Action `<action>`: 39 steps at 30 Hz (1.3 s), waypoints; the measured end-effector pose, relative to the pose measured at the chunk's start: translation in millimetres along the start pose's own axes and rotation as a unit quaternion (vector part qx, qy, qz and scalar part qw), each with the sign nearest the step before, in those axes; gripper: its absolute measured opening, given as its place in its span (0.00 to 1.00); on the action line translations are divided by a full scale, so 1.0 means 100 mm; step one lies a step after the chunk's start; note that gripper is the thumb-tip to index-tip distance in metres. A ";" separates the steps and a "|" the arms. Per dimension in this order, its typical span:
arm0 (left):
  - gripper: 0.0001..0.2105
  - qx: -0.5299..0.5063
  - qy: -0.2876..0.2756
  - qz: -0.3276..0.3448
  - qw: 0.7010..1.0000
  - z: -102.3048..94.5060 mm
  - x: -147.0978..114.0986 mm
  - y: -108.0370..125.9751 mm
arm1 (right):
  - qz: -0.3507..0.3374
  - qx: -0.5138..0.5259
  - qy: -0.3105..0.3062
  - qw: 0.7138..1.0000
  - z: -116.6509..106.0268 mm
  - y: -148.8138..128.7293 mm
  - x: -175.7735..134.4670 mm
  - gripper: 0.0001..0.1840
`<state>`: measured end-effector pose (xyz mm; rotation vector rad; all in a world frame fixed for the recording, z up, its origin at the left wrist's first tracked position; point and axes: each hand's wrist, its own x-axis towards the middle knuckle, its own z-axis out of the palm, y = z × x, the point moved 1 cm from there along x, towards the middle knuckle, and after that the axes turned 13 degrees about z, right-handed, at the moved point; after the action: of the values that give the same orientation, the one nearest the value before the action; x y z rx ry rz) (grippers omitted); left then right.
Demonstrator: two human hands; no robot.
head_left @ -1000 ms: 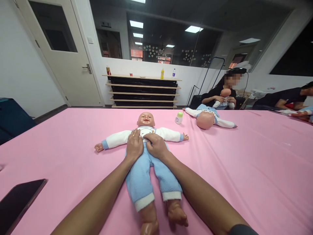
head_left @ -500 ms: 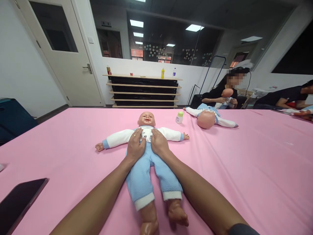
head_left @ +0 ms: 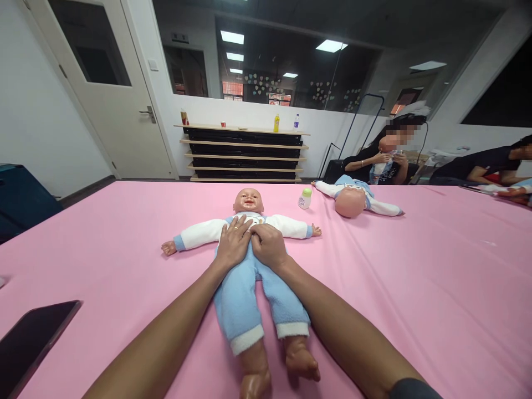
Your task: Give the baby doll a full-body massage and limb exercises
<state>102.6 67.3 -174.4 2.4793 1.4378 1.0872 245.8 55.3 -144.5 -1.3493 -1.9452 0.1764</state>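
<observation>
A baby doll [head_left: 243, 288] in a white top and light blue trousers lies on its back on the pink table, head away from me and arms spread. My left hand [head_left: 233, 244] rests flat on the left side of its chest, fingers stretched out, with a ring on one. Beside it, my right hand [head_left: 269, 244] is curled with bent fingers against the doll's belly. Whether cloth is pinched in those fingers is hidden. Both hands partly cover the print on the doll's top.
A small bottle with a green cap [head_left: 305, 198] stands beyond the doll's arm. Another doll [head_left: 350, 201] lies farther right. At near left is a phone [head_left: 37, 341]. Across the pink table [head_left: 415, 288], a person [head_left: 366, 163] holds a doll; a second person [head_left: 477, 165] leans in at far right.
My left hand has spread its fingers and shifted toward the middle of the chest. My right hand has curled its fingers and drawn slightly inward. The person opposite has raised their doll.
</observation>
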 end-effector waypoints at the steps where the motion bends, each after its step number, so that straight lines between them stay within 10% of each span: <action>1: 0.21 0.002 0.012 -0.007 1.000 0.01 -0.01 -0.03 | -0.024 0.014 -0.016 0.999 0.00 0.00 0.00 0.17; 11: 0.21 -0.040 0.181 -0.057 0.981 -0.02 -0.04 -0.03 | -0.096 0.026 -0.121 0.988 0.01 -0.04 0.09 0.23; 20: 0.18 -0.045 0.182 0.012 0.982 -0.11 -0.06 0.15 | 0.033 -0.048 -0.123 0.991 0.09 0.04 0.10 0.27; 32: 0.19 -0.012 0.004 0.060 0.998 -0.11 0.02 0.16 | 0.187 -0.037 -0.027 0.981 0.14 0.15 0.10 0.31; 39: 0.19 0.010 -0.011 -0.050 0.999 -0.09 0.06 0.13 | 0.090 0.043 0.095 0.991 0.07 0.11 0.05 0.20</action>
<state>108.7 62.0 -159.4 2.3950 1.5566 1.0298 248.2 66.4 -152.6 -1.4300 -1.6416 0.2085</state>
